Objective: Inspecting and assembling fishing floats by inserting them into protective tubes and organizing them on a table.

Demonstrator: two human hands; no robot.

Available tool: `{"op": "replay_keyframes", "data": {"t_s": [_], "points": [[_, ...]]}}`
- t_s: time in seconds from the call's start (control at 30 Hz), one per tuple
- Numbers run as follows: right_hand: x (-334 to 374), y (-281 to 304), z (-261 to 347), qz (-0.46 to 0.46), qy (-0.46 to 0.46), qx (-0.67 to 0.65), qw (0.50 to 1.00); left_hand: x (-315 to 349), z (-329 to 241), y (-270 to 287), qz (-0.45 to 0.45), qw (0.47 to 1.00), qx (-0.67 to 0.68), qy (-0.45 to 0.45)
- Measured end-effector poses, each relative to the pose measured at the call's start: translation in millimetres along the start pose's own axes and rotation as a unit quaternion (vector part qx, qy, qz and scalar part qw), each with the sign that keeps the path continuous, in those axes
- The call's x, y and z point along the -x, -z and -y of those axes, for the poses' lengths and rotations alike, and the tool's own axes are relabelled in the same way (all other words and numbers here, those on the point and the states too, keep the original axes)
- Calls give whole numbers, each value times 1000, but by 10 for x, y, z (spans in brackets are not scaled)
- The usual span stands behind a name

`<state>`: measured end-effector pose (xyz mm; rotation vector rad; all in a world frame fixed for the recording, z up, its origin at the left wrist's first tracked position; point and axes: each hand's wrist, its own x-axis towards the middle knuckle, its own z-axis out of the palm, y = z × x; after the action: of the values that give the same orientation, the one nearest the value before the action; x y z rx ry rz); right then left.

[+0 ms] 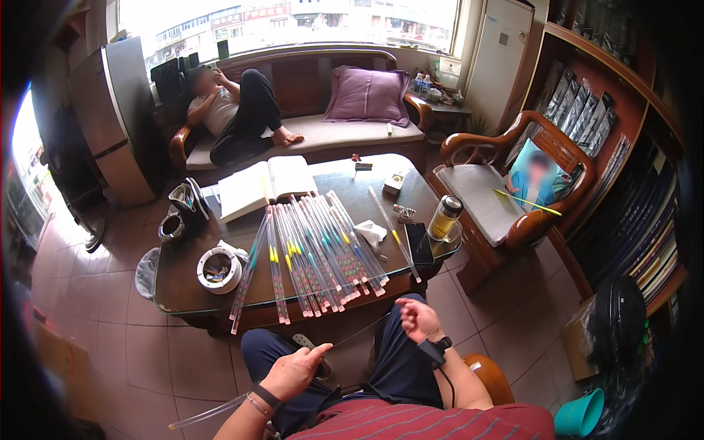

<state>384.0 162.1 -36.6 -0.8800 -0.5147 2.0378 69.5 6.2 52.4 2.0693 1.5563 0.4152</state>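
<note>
Over my lap, my left hand (293, 372) is closed around a slim clear tube (211, 412), whose pinkish end sticks out behind my left wrist. A thin dark line (359, 331) runs from the fingertips of that hand toward my right hand (419, 320). My right fingers are curled in a pinch at its far end; the exact grip is too small to see. In front of both hands, on the dark table (191, 306), lies a fanned row of several clear tubes (315, 257) with pink ends and yellow, green and patterned slim pieces inside.
On the table are an open book (242, 192), a white round container (218, 268), a crumpled tissue (372, 233), a phone (419, 243) and a tea bottle (445, 218). One person (227, 110) reclines on the sofa; another (534, 183) sits in the right armchair (477, 198).
</note>
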Motion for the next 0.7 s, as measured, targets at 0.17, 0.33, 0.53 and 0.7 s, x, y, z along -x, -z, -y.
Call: {"op": "replay_keyframes", "data": {"t_s": [0.17,0.33,0.53,0.7], "points": [[370,-821,-396,138,-105,305,937,-68,14,-32,1,1000,-1,-10],[222,-915,-857,95,-96,236,962,-131,-34,-14,27,999,-13,-18],[41,-697,-361,-66,27,145,987,4,-11,-40,-32,999,31,11],[-107,72,509,-254,266,42,929,173,110,-90,-31,998,6,-47]]}}
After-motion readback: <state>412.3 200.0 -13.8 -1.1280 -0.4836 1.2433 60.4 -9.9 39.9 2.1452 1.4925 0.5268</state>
